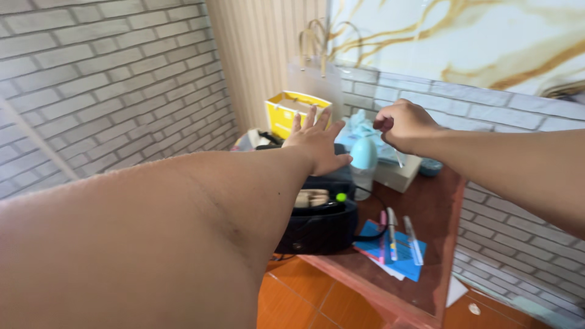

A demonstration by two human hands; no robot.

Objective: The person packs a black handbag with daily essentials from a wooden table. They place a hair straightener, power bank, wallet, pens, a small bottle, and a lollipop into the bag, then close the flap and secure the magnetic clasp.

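Observation:
My left hand (pixel 317 141) is stretched out over the reddish-brown table (pixel 426 213), fingers spread, palm down, holding nothing. It hovers above a black printer-like device (pixel 320 225). My right hand (pixel 403 125) is raised beside it with fingers curled in a loose fist; whether it pinches something small I cannot tell. Just below the two hands stands a pale blue egg-shaped bottle (pixel 364 159).
A yellow paper bag (pixel 291 111) and a clear bag with tan handles (pixel 317 67) stand at the back. Blue cards (pixel 390 247) with pens (pixel 392 231) lie near the table's front edge. A white box (pixel 399 172) sits by the brick-patterned wall. The floor is orange tile (pixel 304 298).

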